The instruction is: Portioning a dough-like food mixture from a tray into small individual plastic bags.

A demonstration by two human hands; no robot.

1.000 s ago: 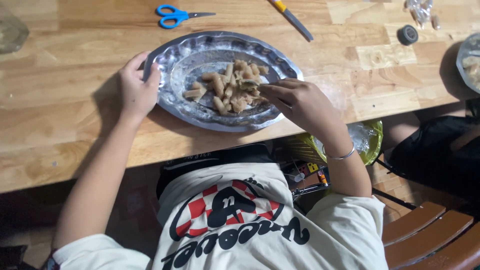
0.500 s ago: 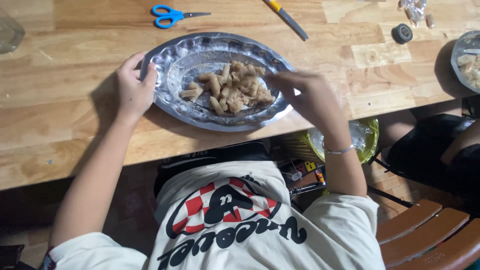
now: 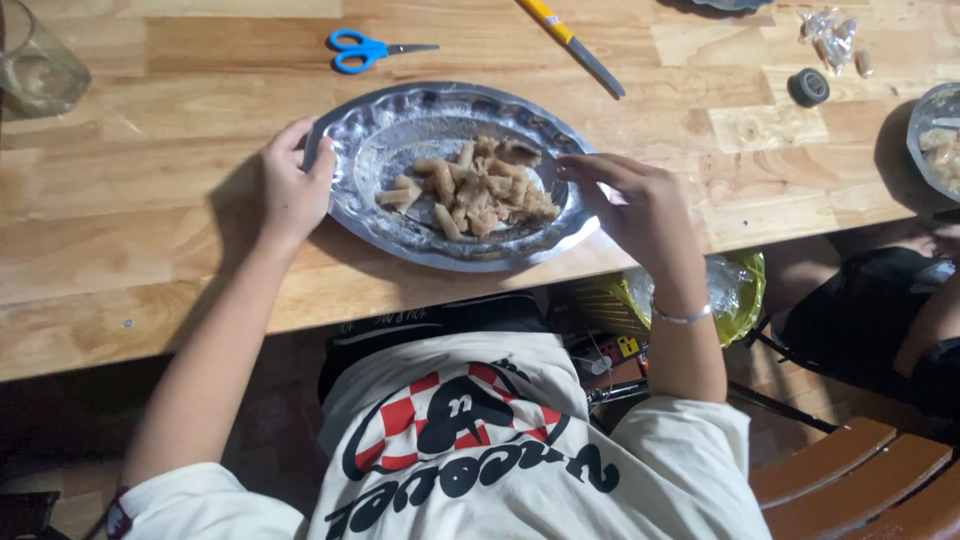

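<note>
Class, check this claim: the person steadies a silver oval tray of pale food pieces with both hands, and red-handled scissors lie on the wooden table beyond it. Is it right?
One detail is wrong: the scissors have blue handles, not red, as the head view shows. The rest stands: the left hand and right hand are at the silver tray of pale food pieces on the wooden table.

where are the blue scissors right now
In the head view, the blue scissors lie on the wooden table beyond the silver tray, up-left of centre, left of the yellow-handled knife.

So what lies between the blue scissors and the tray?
Nothing: bare wooden table separates the scissors from the tray rim, in the head view.
</note>
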